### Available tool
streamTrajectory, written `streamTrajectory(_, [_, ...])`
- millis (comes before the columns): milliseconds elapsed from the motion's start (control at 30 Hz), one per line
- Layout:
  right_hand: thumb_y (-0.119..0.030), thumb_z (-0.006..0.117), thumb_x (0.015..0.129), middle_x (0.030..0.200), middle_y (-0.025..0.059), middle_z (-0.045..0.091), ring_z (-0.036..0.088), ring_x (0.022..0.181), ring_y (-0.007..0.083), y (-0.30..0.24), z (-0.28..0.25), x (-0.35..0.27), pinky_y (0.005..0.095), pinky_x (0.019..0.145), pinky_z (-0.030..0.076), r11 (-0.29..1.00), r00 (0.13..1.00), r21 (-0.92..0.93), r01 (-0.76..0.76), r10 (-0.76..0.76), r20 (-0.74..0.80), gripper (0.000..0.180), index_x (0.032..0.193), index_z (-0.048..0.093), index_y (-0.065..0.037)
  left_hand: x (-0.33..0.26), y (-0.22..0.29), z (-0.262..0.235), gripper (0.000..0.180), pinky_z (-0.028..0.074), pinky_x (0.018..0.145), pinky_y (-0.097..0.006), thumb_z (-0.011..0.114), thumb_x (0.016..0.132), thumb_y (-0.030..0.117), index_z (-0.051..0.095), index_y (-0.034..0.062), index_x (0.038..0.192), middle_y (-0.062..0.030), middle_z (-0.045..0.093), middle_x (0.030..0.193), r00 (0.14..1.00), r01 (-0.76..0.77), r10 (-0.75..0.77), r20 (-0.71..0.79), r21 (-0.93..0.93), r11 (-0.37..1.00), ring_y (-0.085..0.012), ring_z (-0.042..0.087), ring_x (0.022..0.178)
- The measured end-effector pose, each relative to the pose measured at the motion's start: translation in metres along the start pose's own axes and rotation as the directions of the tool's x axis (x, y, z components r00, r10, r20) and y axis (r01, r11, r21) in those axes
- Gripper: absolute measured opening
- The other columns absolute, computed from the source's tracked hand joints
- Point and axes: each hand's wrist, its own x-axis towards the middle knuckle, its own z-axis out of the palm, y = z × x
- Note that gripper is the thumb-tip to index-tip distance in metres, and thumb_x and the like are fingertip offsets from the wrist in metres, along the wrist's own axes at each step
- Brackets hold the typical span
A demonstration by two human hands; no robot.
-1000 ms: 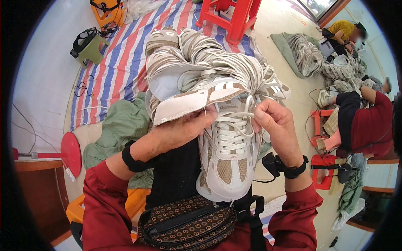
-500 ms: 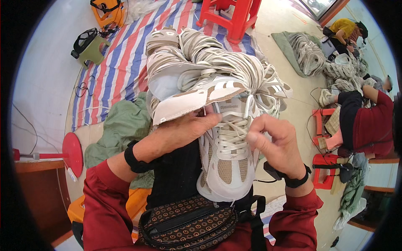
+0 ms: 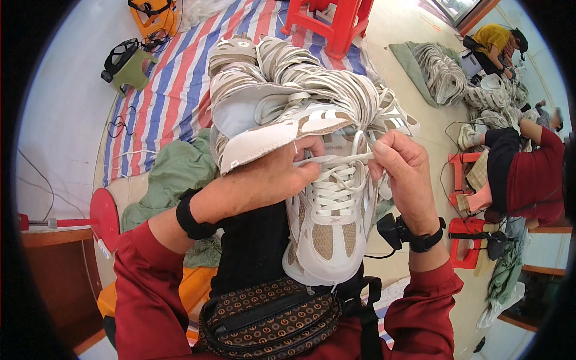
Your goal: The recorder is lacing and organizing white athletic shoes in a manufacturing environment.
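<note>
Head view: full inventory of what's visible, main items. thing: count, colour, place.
Laced shoe upper with mesh panels: 1, white-tan, centre
Flat lace: 1, white, between hands
Bundled shoe uppers: many, white-beige, beyond centre and upper right
Striped sheeting: red-white-blue, count unclear, floor
Tall plastic stool: 1, red, top
Low stool: 1, green, upper left
Crumpled cloth: several, green, left and right
Round disc: 1, red, left
Co-workers: at least 2, dark-red and yellow tops, right
Patterned waist bag: 1, brown-black, bottom
Left hand: 1, dark-red sleeve, at lace; grip unclear
Right hand: 1, dark-red sleeve, pinching lace
</note>
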Motion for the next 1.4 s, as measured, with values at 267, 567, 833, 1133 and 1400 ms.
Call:
streamTrajectory(267, [-0.018,0.058,0.095,0.066,-0.0036,0.055,0.048,0.061,0.0032,-0.001,0.002,0.0,0.0198,0.057,0.038,0.995,0.999,-0.087,0.038,-0.036,0.021,0.021,0.078,0.057,-0.005,0.006,0.002,-0.01,0.02,0.047,0.074,-0.034,0.06,0.086,0.022,0.06,0.0039,0.094,-0.0113,0.06,0.089,0.998,-0.062,0.055,0.033,0.328,0.943,-0.0206,0.059,0.083])
streamTrajectory(567, [-0.017,0.059,0.094,0.064,-0.0035,0.054,0.046,0.058,0.004,0.021,-0.011,0.009,0.0201,0.055,0.036,0.997,1.0,-0.072,-0.016,0.014,-0.021,0.022,0.075,0.058,-0.005,0.01,0.002,-0.014,0.022,0.047,0.074,-0.036,0.057,0.084,0.025,0.061,0.0043,0.091,-0.0156,0.062,0.087,0.997,-0.08,0.07,0.039,0.368,0.926,-0.027,0.061,0.082])
streamTrajectory(833, [-0.016,0.06,0.094,0.064,-0.0035,0.054,0.046,0.059,0.0044,0.028,-0.016,0.007,0.0203,0.055,0.036,0.997,0.999,-0.072,-0.026,0.025,-0.022,0.021,0.076,0.058,-0.005,0.005,0.001,-0.003,0.026,0.048,0.073,-0.038,0.057,0.085,0.026,0.06,0.0012,0.092,-0.0194,0.06,0.083,0.981,-0.164,0.194,-0.017,0.467,0.869,-0.0319,0.061,0.078])
streamTrajectory(1133, [-0.013,0.058,0.094,0.068,-0.0048,0.053,0.046,0.061,0.0033,0.034,-0.014,0.008,0.0192,0.057,0.038,0.998,0.997,-0.057,-0.023,0.019,-0.071,0.013,0.083,0.057,-0.005,0.003,-0.006,-0.012,0.024,0.045,0.063,-0.028,0.057,0.089,0.022,0.062,0.0045,0.106,-0.0053,0.059,0.087,0.995,0.065,-0.063,0.071,-0.02,0.998,-0.0125,0.053,0.068])
streamTrajectory(1400, [-0.008,0.063,0.086,0.087,-0.0047,0.056,0.053,0.083,0.0058,0.02,-0.019,-0.001,0.0226,0.077,0.043,0.961,0.998,-0.27,0.052,-0.042,0.042,0.014,0.098,0.058,-0.002,-0.023,-0.022,-0.013,0.032,0.042,0.058,-0.022,0.058,0.09,0.009,0.057,0.0066,0.122,0.0024,0.052,0.082,0.997,-0.069,0.052,-0.049,-0.462,0.884,-0.0048,0.047,0.064])
